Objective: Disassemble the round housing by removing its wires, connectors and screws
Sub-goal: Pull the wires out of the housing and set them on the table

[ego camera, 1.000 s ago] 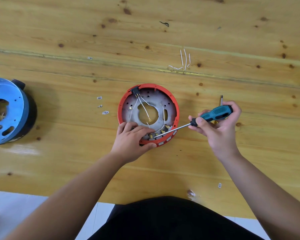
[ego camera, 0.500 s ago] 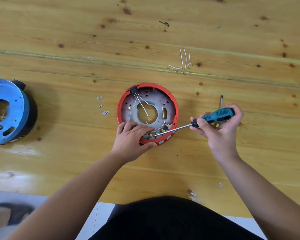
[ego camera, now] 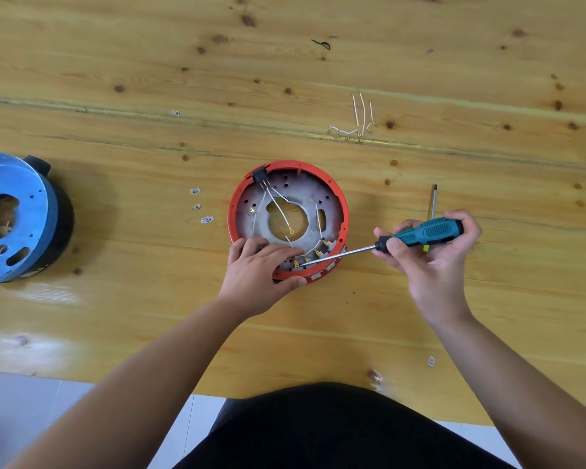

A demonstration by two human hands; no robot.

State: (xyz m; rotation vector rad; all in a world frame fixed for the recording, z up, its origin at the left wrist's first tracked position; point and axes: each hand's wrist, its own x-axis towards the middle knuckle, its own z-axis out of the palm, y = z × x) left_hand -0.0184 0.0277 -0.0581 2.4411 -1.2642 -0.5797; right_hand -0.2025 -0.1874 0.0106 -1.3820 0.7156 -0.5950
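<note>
While a blue drum (ego camera: 11,218) sits at the desk's (ego camera: 115,316) far left, the red housing (ego camera: 286,221) lies near the middle, open side up, white wires (ego camera: 278,211) still running from a black connector (ego camera: 260,174) at its far rim. At its near rim the left hand (ego camera: 261,272) grips the wall, fingers curled inside, thumb outside. Rightward, the right hand (ego camera: 430,252) wraps the screwdriver (ego camera: 420,233), whose tip reaches the brass terminals (ego camera: 313,255) beside the left fingers. To do this well, I judge, seat the tip squarely, keep the housing pinned and push away from those fingers. A spare bit (ego camera: 433,201) lies behind; loose wires (ego camera: 357,121) lie farther back.
</note>
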